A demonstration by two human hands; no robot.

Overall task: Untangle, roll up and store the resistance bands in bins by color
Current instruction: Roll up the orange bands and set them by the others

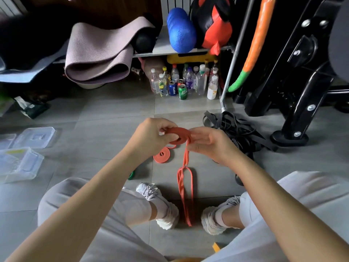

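The loose tail of an orange band [186, 156] runs down to the floor [113, 114] between two pale shoes [162, 207]. It is doubled, and its strands cross where they lift off the tiles. Above it the band is being wound. The left hand [154, 138] pinches the started roll, a narrow grip closed on it. The right hand [209, 144] curls its fingers lightly round the strands just beside the roll, feeding them in.

Just beyond the hands lies a finished orange coil [162, 156], its end slightly loose. A green roll [131, 174] is near it, half hidden by the left forearm. To the right a heap of black bands [238, 129] is not yet untangled. To the left stand clear bins [18, 163] with their lids [35, 137] off, and no band is visible in them.

The likeliest slip is winding the crossed strands into the roll, which would leave it lumpy and prone to spring apart. A slack pinch by the left hand could let the rubber unwind. The tail might also catch under a shoe, and the floor coil could loosen before it is binned.

Farther back, among the bottles [200, 82], a blue can [172, 88] reads "PEPSI". The white lettering on the green can [182, 91] and the bottle labels are too small to read.
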